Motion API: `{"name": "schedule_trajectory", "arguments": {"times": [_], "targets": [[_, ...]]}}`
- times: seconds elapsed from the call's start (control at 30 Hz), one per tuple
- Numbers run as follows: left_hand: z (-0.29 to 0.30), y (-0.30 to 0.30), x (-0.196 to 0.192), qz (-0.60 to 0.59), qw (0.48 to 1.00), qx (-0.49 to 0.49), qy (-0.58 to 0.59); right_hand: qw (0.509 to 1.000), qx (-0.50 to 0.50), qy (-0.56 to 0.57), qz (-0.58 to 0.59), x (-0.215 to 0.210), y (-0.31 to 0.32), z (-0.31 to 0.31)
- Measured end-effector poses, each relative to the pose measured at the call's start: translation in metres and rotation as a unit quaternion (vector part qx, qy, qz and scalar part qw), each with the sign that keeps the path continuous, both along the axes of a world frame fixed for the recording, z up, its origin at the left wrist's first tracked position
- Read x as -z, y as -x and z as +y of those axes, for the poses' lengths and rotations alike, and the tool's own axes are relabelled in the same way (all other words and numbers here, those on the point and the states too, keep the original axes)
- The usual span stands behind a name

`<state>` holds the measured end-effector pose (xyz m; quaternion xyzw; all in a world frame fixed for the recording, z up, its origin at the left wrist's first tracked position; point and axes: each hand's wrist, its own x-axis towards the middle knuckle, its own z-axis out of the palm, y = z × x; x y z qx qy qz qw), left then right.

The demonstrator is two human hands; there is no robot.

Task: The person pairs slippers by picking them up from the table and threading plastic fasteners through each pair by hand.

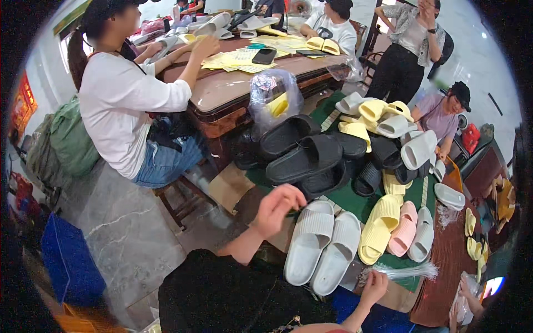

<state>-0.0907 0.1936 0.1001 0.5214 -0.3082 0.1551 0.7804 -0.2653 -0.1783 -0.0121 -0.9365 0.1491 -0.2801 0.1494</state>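
Note:
My left hand [279,208] hovers beside a pair of light grey slippers [310,238], fingers loosely bent, nothing visible in them. The grey pair lies side by side in front of me, soles down. Black slippers [305,158] are heaped just beyond that hand. Lower right, my right hand [375,287] has its fingertips closed at the left end of a bundle of thin clear plastic strands [411,271]. How many strands it pinches is too small to tell. A yellow slipper [380,230], a pink slipper [403,228] and another grey slipper [424,234] stand right of the pair.
More yellow, grey and black slippers are piled on the green surface [347,198]. At the left, a person in white [133,89] sits at a brown table [222,94] with yellow sheets. Other people are around. A blue box [69,258] stands on the floor.

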Motion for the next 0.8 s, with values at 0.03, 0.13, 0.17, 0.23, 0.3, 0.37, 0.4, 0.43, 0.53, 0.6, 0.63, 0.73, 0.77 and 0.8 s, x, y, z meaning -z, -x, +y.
{"name": "schedule_trajectory", "arguments": {"times": [0.03,0.13,0.17,0.23,0.3,0.37,0.4,0.43,0.53,0.6,0.63,0.73,0.77,0.8], "targets": [[0.004,-0.004,0.002,0.014,0.998,0.016,0.052,1.000,0.002,0.018,-0.002,0.002,0.000,-0.003],[0.009,-0.026,-0.002,0.052,0.984,0.090,0.144,0.999,0.043,0.004,-0.009,0.011,-0.003,-0.006],[0.006,-0.036,0.006,0.070,0.986,0.096,0.119,0.997,0.067,0.043,-0.005,0.018,-0.003,-0.011],[0.003,-0.038,0.007,0.080,0.994,0.077,0.016,0.998,0.064,0.009,0.020,-0.009,-0.018,0.005],[0.007,-0.032,-0.002,0.085,0.986,0.097,-0.110,0.999,0.025,0.030,-0.036,-0.024,-0.029,0.014],[-0.008,-0.035,-0.004,0.073,0.964,0.108,-0.231,0.996,0.003,-0.022,-0.091,-0.047,-0.032,0.027],[-0.016,-0.035,0.003,0.061,0.948,0.096,-0.298,0.994,0.016,-0.063,-0.082,-0.052,-0.033,0.032],[-0.031,-0.039,0.012,0.016,0.936,0.091,-0.339,0.988,0.015,-0.111,-0.103,-0.056,-0.031,0.036],[-0.063,-0.032,0.026,-0.049,0.891,0.098,-0.441,0.968,-0.014,-0.221,-0.114,-0.067,-0.022,0.049],[-0.074,-0.027,0.031,-0.054,0.886,0.130,-0.442,0.960,-0.082,-0.235,-0.130,-0.059,-0.023,0.052],[-0.077,-0.024,0.034,-0.055,0.881,0.153,-0.444,0.960,-0.124,-0.227,-0.108,-0.061,-0.027,0.060],[-0.071,-0.015,0.031,-0.066,0.883,0.136,-0.444,0.939,-0.170,-0.297,0.033,-0.076,-0.036,0.101],[-0.070,-0.015,0.033,-0.063,0.882,0.132,-0.448,0.932,-0.190,-0.303,0.064,-0.071,-0.039,0.108],[-0.070,-0.015,0.034,-0.071,0.881,0.121,-0.452,0.927,-0.211,-0.301,0.075,-0.072,-0.041,0.112]]}}
